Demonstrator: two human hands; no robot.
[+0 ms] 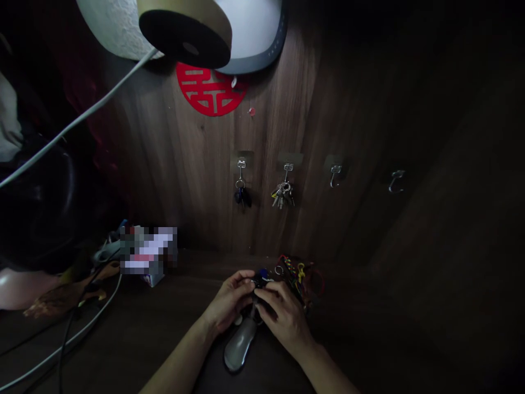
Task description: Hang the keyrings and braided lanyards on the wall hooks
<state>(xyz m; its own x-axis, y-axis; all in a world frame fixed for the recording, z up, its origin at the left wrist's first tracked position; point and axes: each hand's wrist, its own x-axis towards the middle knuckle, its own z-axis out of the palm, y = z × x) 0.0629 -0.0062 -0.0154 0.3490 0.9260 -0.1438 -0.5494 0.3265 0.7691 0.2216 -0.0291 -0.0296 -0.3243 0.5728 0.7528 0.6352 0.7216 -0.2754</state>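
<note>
From the left hand (pixel 230 302), passage over the tabletop (pixel 192 282) runs at 9 o'clock as far as the white cable (pixel 106 304); the small box (pixel 155 278) obstructs toward 10. From the right hand (pixel 285 319), tangled cords (pixel 302 272) obstruct 1 o'clock, just beside it; a shoehorn-shaped metallic piece (pixel 239 346) blocks 8 o'clock.

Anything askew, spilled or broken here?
No visible spill or breakage. Mildly odd: the thin multicoloured cords just beyond the right hand lie in a jumble, whereas the silver metal keys hang neatly from a shiny metal wall hook.
</note>
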